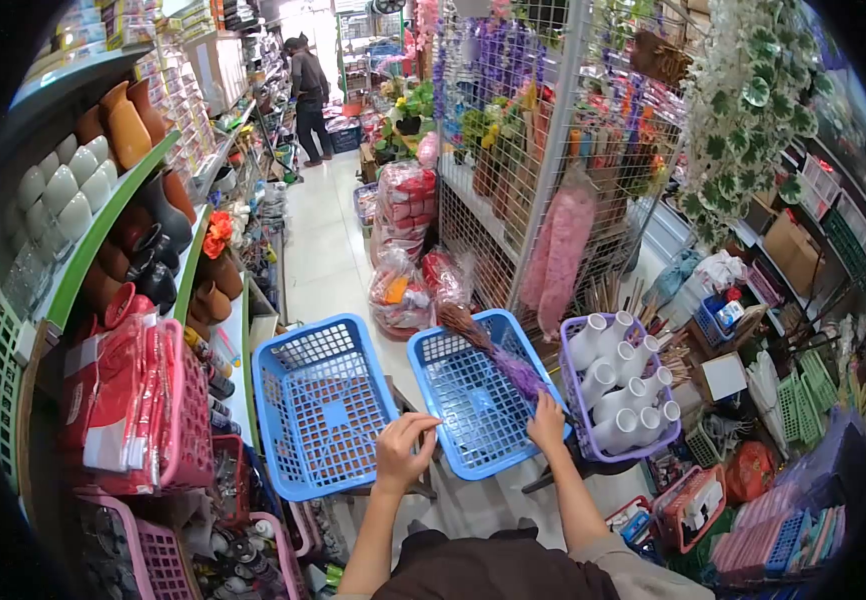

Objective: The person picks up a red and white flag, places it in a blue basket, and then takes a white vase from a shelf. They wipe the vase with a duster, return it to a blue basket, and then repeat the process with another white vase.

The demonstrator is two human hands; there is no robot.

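Observation:
My right hand (pixel 547 422) is closed around the purple end of a bunch of dried flowers (pixel 521 374). Its brown stems (pixel 459 322) point away from me across the far right part of a blue plastic basket (pixel 470 460). At that basket's near left side, my left hand (pixel 406 452) has its fingers loosely bent and apart from the thumb, fingertips right by the rim, nothing seen in them. To the left stands a second blue basket (pixel 332 405), with only its slatted bottom showing inside.
A purple basket (pixel 608 456) of white vases (pixel 616 432) stands at right. Wrapped red bundles (pixel 405 215) lie beyond the blue baskets, beside a wire mesh rack (pixel 551 150). Shelves with pots (pixel 125 125) line the left. A person (pixel 308 95) stands far down the aisle (pixel 321 235).

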